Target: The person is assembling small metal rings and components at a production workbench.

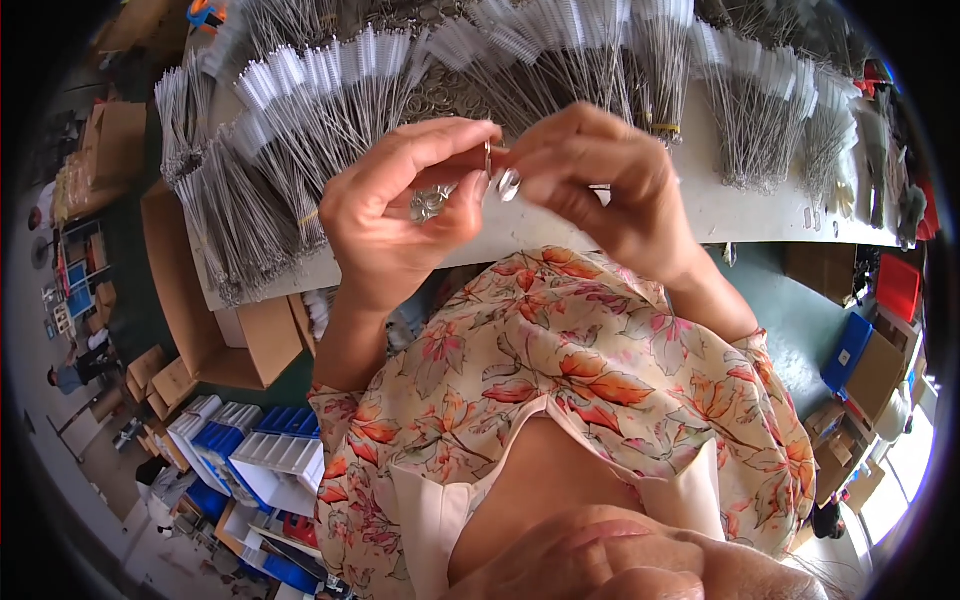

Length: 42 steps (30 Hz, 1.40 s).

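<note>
My left hand (405, 205) is raised over the table's near edge, thumb and forefinger pinching a thin metal ring (488, 160) seen nearly edge-on. Close against those fingertips is a small shiny silver piece (508, 185); whether it joins the ring I cannot tell. My right hand (610, 185) meets the left at the ring, its fingers bent and smeared by motion, so its grip is unclear. Several silvery rings (430, 203) show between my left thumb and palm. Behind both hands lie bundles of wire-handled brushes (320, 100) with white bristles.
More brush bundles (760, 110) cover the right of the pale table (700, 215), and loose metal rings (440, 95) lie between bundles. A cardboard box (205, 320) stands at the table's left. Blue and white bins (270, 450) are lower left; a red bin (898, 287) is at right.
</note>
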### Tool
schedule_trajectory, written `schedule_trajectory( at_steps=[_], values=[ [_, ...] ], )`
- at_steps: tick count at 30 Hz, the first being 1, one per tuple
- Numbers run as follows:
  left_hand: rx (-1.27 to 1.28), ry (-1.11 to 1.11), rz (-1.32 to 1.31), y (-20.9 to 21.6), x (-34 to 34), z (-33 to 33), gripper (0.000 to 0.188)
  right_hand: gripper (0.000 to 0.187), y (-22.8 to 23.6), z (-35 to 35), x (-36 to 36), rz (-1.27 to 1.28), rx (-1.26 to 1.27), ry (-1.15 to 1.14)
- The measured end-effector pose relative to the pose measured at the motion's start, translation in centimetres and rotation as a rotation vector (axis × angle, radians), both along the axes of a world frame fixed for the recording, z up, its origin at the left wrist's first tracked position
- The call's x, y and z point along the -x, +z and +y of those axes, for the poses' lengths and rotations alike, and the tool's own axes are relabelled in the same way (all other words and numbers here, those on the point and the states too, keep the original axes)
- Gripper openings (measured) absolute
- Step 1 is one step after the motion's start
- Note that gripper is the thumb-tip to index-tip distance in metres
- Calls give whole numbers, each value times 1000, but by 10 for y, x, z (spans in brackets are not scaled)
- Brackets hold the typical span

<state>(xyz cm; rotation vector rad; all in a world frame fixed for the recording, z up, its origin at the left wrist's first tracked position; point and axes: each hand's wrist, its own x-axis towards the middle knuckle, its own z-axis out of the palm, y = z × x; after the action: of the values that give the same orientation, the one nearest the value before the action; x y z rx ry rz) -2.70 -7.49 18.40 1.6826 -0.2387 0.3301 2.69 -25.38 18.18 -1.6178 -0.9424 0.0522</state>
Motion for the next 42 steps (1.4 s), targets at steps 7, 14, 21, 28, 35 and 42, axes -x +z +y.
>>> schedule_trajectory(
  at_steps=[7,14,21,28,35,42],
  values=[
    [-134,146,-240,-5,0,-6,30,19,11,9,4,922,-209,98],
    [-126,147,-185,-11,1,-1,30,15,4,11,-5,794,-90,131],
    [-86,63,-138,-7,11,1,29,17,6,4,-10,895,-17,270],
    [64,152,-121,-9,19,-7,28,14,-1,5,2,815,4,220],
    [-47,117,-66,-4,17,-4,29,14,-6,8,9,718,-99,102],
    [-59,104,-107,-11,16,-3,28,12,1,7,3,698,-6,135]
  ],
)
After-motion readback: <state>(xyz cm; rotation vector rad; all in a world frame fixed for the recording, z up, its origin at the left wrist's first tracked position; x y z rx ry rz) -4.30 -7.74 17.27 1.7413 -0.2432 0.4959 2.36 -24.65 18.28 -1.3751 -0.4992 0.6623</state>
